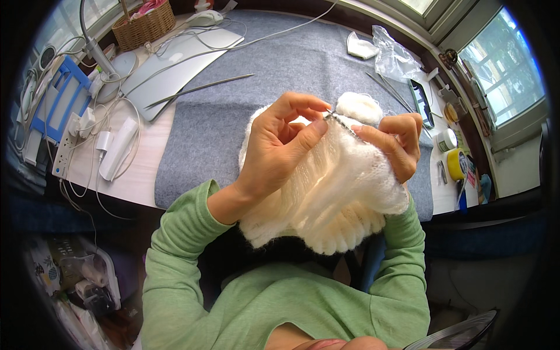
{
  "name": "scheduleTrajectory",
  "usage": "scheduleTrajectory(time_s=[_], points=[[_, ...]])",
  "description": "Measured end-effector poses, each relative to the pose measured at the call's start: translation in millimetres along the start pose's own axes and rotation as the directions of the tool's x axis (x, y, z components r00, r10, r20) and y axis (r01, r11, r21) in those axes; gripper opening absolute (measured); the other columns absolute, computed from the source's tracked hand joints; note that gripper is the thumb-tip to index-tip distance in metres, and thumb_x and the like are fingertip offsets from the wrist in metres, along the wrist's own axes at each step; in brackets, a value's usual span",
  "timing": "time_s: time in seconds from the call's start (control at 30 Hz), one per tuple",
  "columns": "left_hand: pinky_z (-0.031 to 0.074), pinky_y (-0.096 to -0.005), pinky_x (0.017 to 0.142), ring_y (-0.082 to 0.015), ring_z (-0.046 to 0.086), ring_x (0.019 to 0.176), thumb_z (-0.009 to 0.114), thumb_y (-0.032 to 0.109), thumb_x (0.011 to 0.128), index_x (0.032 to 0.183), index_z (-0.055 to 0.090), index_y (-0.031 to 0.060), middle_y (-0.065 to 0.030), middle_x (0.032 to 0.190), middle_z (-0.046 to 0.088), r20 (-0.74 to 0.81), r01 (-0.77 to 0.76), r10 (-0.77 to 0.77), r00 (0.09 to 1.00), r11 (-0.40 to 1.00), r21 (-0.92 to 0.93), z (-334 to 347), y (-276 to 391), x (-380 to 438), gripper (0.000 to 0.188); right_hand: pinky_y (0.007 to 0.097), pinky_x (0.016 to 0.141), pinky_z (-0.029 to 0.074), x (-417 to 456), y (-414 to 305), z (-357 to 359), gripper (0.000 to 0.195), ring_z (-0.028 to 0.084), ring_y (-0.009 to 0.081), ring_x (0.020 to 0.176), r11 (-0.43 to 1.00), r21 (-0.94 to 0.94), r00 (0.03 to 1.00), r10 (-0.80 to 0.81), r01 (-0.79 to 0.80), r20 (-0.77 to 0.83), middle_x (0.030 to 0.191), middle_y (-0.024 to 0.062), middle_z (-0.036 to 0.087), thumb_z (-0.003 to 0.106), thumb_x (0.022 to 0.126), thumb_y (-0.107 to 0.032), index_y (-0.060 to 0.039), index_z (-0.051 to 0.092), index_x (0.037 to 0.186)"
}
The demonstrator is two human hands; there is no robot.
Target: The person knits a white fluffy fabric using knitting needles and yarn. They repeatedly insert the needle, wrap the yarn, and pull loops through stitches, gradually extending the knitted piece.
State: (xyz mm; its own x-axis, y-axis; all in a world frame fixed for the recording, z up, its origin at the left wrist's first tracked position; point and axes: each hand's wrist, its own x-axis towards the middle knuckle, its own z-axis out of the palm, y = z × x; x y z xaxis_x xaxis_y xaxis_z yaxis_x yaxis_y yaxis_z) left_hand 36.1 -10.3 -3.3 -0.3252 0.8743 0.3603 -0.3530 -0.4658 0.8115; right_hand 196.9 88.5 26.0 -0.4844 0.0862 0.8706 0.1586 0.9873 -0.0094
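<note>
White fluffy knitted fabric [332,175] hangs from between both hands over the desk's front edge. My left hand [280,140] pinches the fabric's upper edge and a needle tip with thumb and index finger. My right hand [391,140] holds the same edge from the right, its index finger lying along a thin knitting needle [345,124] that carries stitches. Most of this needle is hidden by hand and wool. Just behind the hands, a white ball of yarn [358,107] rests on the grey felt mat [201,144].
A closed silver laptop [183,61] with a loose metal needle [210,86] across its corner lies at left, near cables and a power strip [65,151]. At right are more needles [393,92], a phone case [421,103], a plastic bag [393,57] and yellow tape [457,164].
</note>
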Motion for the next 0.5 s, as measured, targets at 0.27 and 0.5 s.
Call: scheduleTrajectory(time_s=[0.27, 0.5], points=[[0.055, -0.0236, 0.072, -0.0103, 0.066, 0.083, 0.063, 0.008, 0.093, 0.109, 0.065, 0.0013, -0.0071, 0.098, 0.068, 0.202, 0.004, -0.025, 0.979, 0.995, 0.103, -8, -5, 1, 0.017, 0.0334, 0.067, 0.042, 0, 3, 11, 0.031, 0.049, 0.0224, 0.077, 0.985, 0.173, 0.999, 0.013, -0.005, -0.045, 0.081, 0.0054, 0.054, 0.078, 0.059, -0.021, -0.0071, 0.066, 0.083], [0.056, -0.0239, 0.073, -0.0104, 0.066, 0.082, 0.061, 0.008, 0.094, 0.108, 0.065, 0.0014, -0.0084, 0.098, 0.07, 0.077, 0.119, -0.117, 0.99, 0.993, -0.019, -7, 6, 2, 0.016, 0.0322, 0.065, 0.036, -6, 6, 1, 0.034, 0.047, 0.0183, 0.07, 0.987, 0.159, 0.999, 0.038, -0.033, -0.029, 0.072, 0.0006, 0.052, 0.08, 0.058, -0.03, -0.0104, 0.068, 0.083]])
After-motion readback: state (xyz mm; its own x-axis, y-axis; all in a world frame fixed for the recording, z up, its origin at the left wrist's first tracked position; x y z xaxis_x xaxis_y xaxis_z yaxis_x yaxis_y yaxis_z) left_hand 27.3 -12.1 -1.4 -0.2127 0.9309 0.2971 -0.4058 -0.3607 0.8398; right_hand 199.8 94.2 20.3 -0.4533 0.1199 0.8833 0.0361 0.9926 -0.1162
